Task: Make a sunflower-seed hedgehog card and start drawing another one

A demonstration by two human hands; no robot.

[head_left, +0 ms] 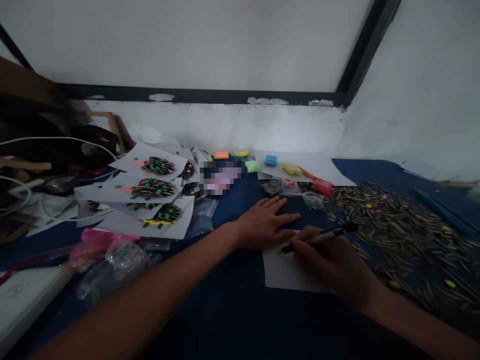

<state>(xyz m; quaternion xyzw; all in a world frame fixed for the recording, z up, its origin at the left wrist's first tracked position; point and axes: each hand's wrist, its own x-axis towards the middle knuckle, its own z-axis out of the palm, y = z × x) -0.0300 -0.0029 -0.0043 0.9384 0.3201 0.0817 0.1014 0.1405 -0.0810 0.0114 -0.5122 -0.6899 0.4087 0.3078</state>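
Note:
A small sheet of white paper (288, 272) lies on the dark blue table in front of me. My right hand (333, 260) grips a black pen (324, 236), its tip down at the paper's upper part. My left hand (264, 222) rests flat with fingers spread, partly over the sheet's upper left edge. Any marks on the paper are too dim to make out. To the right of my right hand spreads a wide heap of striped sunflower seeds (405, 225).
Sheets with seed-covered hedgehog-like figures (159, 187) are stacked at the left. Coloured clay blocks (270, 160) and a larger white sheet (337, 172) lie near the wall. Plastic bags (125, 257) and a white box (33, 295) sit at the near left; a blue tool-like object (448, 212) lies far right.

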